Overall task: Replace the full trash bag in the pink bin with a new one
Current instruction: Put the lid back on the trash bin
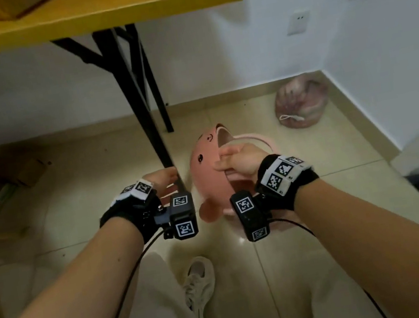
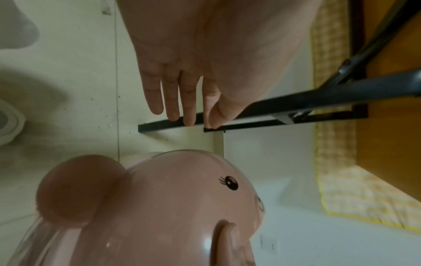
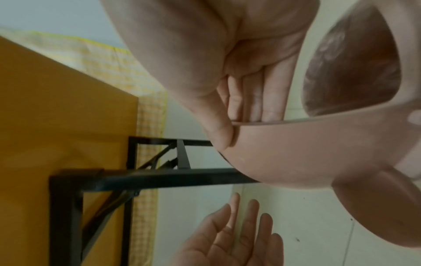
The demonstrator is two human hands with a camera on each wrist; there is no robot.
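A pink bin stands on the floor tiles beside the table leg. Its domed lid, with a bear face and round ears, is tilted up on edge over the bin. My right hand pinches the lid's rim, thumb on the outside and fingers inside. My left hand hovers open to the left of the lid, with its fingers straight and touching nothing. A full, tied pinkish trash bag lies in the far right corner, and it also shows through the lid's opening.
A black table leg comes down right by my left hand, under a yellow tabletop. Cardboard boxes lie at the left. My shoe is just behind the bin. White walls close the corner, with a socket.
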